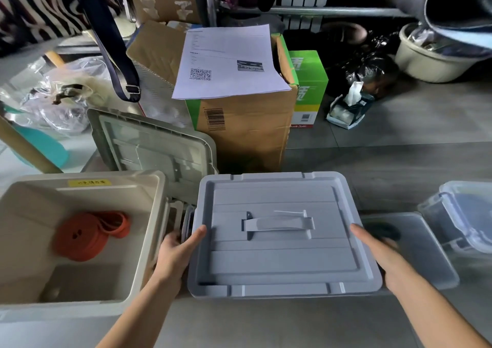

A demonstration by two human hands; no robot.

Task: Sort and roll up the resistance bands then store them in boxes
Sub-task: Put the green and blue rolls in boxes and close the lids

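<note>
Head view. We see the left hand and right hand grasping the grey lid by its opposite side edges. The thumbs are on top and the other fingers are tucked under the rim, mostly hidden. The two-sided hold keeps the lid level. We judge it is being seated on or lifted off the box beneath, which is almost fully covered; we cannot tell which.

The orange resistance band lies rolled in the open beige box, just outside the left fingers, already stored. The beige lid leans on the cardboard box beyond the fingers, parked clear of the work. Just outside the right fingers, a clear tray holds a dark thing, maybe another band but too blurred to tell.
</note>
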